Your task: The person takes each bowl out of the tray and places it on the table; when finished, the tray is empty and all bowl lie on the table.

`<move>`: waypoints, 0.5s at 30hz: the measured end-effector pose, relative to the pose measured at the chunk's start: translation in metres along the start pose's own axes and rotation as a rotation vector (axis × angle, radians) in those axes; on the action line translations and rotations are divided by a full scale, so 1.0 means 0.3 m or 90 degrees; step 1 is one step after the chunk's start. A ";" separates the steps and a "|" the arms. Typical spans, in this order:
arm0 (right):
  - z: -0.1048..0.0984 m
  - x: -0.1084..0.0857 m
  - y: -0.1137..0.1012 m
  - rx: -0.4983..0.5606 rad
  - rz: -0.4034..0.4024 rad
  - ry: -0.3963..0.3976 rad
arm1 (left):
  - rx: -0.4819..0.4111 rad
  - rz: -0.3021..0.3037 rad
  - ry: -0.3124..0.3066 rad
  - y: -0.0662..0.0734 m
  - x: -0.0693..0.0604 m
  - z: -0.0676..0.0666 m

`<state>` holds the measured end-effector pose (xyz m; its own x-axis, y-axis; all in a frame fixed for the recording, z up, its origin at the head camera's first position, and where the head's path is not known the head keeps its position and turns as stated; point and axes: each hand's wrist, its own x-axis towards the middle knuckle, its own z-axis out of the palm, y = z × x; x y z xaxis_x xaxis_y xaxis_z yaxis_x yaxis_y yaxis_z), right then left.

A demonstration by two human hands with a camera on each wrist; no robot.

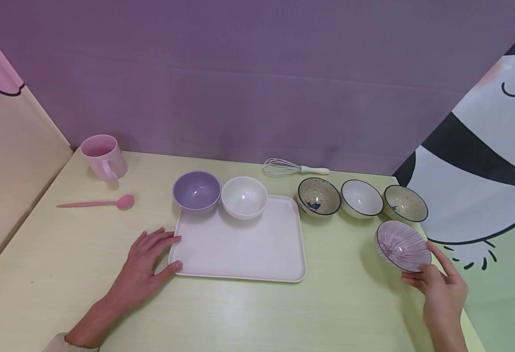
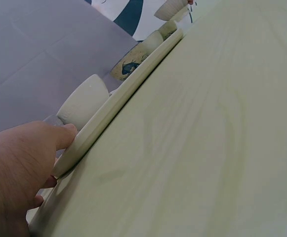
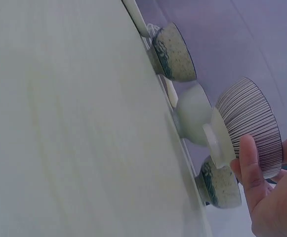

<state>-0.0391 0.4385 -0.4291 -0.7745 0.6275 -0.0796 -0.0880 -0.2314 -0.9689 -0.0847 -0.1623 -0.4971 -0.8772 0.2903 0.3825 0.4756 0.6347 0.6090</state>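
Observation:
My right hand (image 1: 445, 291) holds a striped bowl (image 1: 403, 245) by its right side, tilted and raised above the table. In the right wrist view, the thumb lies against the bowl's outer wall. My left hand (image 1: 145, 266) rests at the left edge of a white rectangular tray (image 1: 240, 249), fingers spread, thumb and index fingertip touching its rim. A purple bowl (image 1: 197, 192) and a white bowl (image 1: 244, 198) stand side by side at the tray's back edge. Near the striped bowl are a speckled bowl (image 1: 406, 203), a blue-rimmed white bowl (image 1: 362, 199) and another speckled bowl (image 1: 319, 197).
A pink mug (image 1: 104, 157) stands at the back left of the table (image 1: 240, 313), with a pink spoon (image 1: 103, 201) in front of it. A whisk (image 1: 294, 167) lies along the back edge. Behind rises a purple backdrop (image 1: 248, 88); a printed panel (image 1: 495, 161) is at right.

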 end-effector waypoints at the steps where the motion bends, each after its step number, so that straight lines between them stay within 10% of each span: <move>1: -0.008 0.006 0.000 0.009 0.003 0.004 | 0.001 0.001 0.000 0.000 0.000 0.001; 15: -0.112 0.071 0.006 0.044 0.033 0.044 | 0.005 0.002 0.000 -0.006 -0.001 0.004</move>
<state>-0.0346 0.4765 -0.4403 -0.7339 0.6632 -0.1470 -0.0945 -0.3140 -0.9447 -0.0853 -0.1627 -0.4991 -0.8753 0.2923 0.3852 0.4784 0.6393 0.6021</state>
